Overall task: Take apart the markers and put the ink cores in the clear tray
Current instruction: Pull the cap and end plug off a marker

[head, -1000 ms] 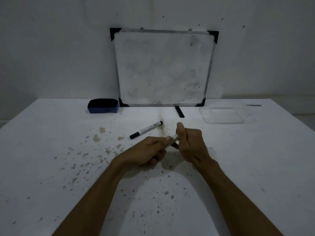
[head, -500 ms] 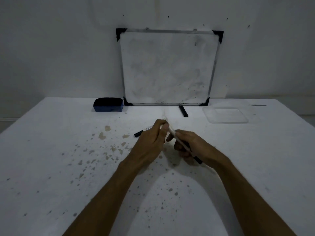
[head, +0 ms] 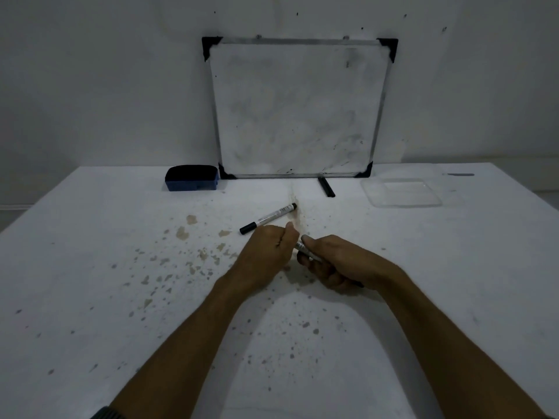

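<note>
Only two markers (head: 268, 218), one tray (head: 402, 193)

I see one marker (head: 268, 218) lying flat on its side, a white barrel with printed text and a black cap at its near-left end, angled up toward the far right, well to the near left of the clear tray (head: 402, 192). A second marker (head: 303, 248) is mostly covered; only a short grey stretch of its barrel shows, nearer to me than the first and still further from the tray. A small black piece (head: 326, 186), short and straight, lies just left of the tray. The tray itself is shallow, transparent, squarish, sitting flat with nothing visible inside it.
</note>
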{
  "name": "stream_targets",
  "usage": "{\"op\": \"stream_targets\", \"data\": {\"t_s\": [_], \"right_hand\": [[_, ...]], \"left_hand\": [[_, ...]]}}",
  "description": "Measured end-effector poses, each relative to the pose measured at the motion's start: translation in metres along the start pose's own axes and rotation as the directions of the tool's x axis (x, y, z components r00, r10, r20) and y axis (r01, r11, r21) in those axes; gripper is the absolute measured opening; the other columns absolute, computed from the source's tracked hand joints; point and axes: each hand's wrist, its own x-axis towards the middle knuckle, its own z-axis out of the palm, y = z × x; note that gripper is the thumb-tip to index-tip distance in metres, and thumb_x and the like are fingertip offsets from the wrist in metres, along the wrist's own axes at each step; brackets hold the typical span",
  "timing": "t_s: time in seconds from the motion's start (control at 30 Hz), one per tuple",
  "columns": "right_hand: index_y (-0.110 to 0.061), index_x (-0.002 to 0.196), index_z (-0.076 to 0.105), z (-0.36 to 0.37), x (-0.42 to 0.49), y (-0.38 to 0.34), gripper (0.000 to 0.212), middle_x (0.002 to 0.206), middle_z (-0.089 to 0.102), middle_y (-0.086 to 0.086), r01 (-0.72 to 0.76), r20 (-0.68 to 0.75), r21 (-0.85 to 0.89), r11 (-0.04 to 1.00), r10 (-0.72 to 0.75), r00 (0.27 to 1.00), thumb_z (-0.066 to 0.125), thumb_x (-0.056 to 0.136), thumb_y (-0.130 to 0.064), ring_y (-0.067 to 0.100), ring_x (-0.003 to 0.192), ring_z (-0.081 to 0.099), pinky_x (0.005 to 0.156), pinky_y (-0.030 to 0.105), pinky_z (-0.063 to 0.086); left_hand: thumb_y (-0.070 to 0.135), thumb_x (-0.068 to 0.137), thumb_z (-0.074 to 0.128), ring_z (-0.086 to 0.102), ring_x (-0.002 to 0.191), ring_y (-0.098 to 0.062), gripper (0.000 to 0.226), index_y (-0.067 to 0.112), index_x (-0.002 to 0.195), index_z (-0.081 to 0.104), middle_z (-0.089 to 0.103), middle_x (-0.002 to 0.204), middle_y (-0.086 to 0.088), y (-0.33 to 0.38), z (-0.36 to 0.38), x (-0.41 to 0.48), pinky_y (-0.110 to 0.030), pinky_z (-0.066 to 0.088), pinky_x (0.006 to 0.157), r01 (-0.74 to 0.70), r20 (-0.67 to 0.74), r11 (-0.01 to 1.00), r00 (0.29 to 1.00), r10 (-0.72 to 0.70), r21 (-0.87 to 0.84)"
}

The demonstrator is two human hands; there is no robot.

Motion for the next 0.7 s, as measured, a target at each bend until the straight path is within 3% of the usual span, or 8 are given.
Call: {"op": "stream_targets", "data": {"t_s": [0.1, 0.17, 0.23, 0.33, 0.4, 0.5, 0.6, 0.7], "right_hand": [[-0.02, 0.086, 0.058, 0.011, 0.01, 0.006, 0.044, 0.065, 0.052, -0.009, 0.174, -0.196, -0.669, 0.723, -0.396, 0.897, 0.027, 0.111, -0.039, 0.002, 0.049, 0.043, 0.055, 0.019, 0.036], [-0.017, 0.101, 0.058, 0.011, 0.019, 0.015, 0.051, 0.073, 0.062, -0.004, 0.122, -0.196, -0.836, 0.535, -0.499, 0.844, 0.019, 0.108, -0.049, 0.011, 0.053, 0.052, 0.056, 0.028, 0.043], [-0.022, 0.105, 0.058, 0.006, 0.025, 0.021, 0.065, 0.076, 0.068, -0.002, 0.056, -0.223, -0.88, 0.471, -0.517, 0.827, 0.008, 0.101, -0.062, 0.018, 0.058, 0.06, 0.06, 0.034, 0.05], [-0.027, 0.103, 0.067, 0.002, 0.023, 0.017, 0.046, 0.074, 0.064, -0.012, 0.14, -0.285, -0.705, 0.695, -0.458, 0.842, 0.028, 0.107, -0.051, 0.006, 0.061, 0.06, 0.061, 0.024, 0.047], [-0.014, 0.099, 0.069, -0.002, 0.017, 0.009, 0.041, 0.061, 0.055, -0.012, 0.202, -0.279, -0.329, 0.922, -0.3, 0.912, 0.037, 0.109, -0.038, 0.001, 0.047, 0.048, 0.049, 0.016, 0.039], [-0.009, 0.085, 0.06, -0.005, 0.006, 0.001, 0.045, 0.055, 0.036, -0.003, 0.092, -0.091, 0.118, 0.989, -0.081, 0.993, 0.037, 0.109, -0.039, 0.01, 0.041, 0.025, 0.04, 0.019, 0.023], [-0.011, 0.091, 0.062, 0.0, 0.008, 0.0, 0.049, 0.057, 0.037, -0.003, 0.14, -0.082, 0.022, 0.99, -0.138, 0.987, 0.036, 0.107, -0.049, 0.011, 0.044, 0.026, 0.041, 0.02, 0.026], [-0.02, 0.084, 0.066, 0.009, 0.017, 0.004, 0.044, 0.057, 0.05, -0.013, 0.285, -0.194, -0.449, 0.847, -0.404, 0.894, 0.036, 0.109, -0.042, 0.003, 0.044, 0.046, 0.052, 0.013, 0.034]], "left_hand": [[0.019, 0.108, 0.041, 0.038, 0.036, -0.006, 0.055, 0.015, 0.053, 0.039, 0.037, 0.048, 0.002, 0.002, -0.005, 0.008, -0.016, 0.031, 0.042, 0.105, 0.014, 0.994, 0.994, -0.105, 0.005], [0.014, 0.107, 0.04, 0.038, 0.034, -0.005, 0.054, 0.016, 0.053, 0.036, 0.038, 0.049, 0.001, 0.005, -0.008, 0.013, -0.016, 0.03, 0.04, 0.135, 0.019, 0.991, 0.991, -0.135, 0.012], [0.017, 0.108, 0.04, 0.037, 0.037, -0.005, 0.052, 0.017, 0.055, 0.039, 0.039, 0.051, 0.001, 0.006, -0.006, 0.015, -0.016, 0.028, 0.043, 0.153, 0.018, 0.988, 0.988, -0.153, 0.0], [0.035, 0.111, 0.035, 0.043, 0.053, -0.004, 0.047, 0.025, 0.068, 0.049, 0.046, 0.061, 0.008, 0.006, -0.005, 0.007, -0.023, 0.035, 0.055, 0.148, 0.05, 0.987, 0.988, -0.145, -0.055], [0.042, 0.11, 0.032, 0.048, 0.056, -0.002, 0.043, 0.033, 0.073, 0.051, 0.05, 0.064, 0.01, 0.007, -0.007, 0.001, -0.02, 0.038, 0.059, 0.013, 0.105, 1.0, 0.994, -0.011, -0.022], [0.033, 0.11, 0.037, 0.048, 0.052, -0.006, 0.048, 0.032, 0.064, 0.049, 0.049, 0.057, 0.007, 0.009, -0.01, 0.001, -0.017, 0.038, 0.053, -0.105, 0.111, 0.994, 0.989, 0.101, 0.035], [0.025, 0.11, 0.039, 0.05, 0.046, -0.001, 0.056, 0.025, 0.055, 0.049, 0.047, 0.051, 0.008, 0.008, -0.009, 0.008, -0.014, 0.039, 0.049, -0.04, 0.037, 0.999, 0.999, 0.038, 0.037], [0.021, 0.111, 0.037, 0.048, 0.041, -0.001, 0.058, 0.022, 0.054, 0.05, 0.047, 0.05, 0.005, 0.003, -0.008, 0.007, -0.012, 0.038, 0.047, 0.035, 0.021, 0.999, 0.999, -0.035, 0.017]]}}
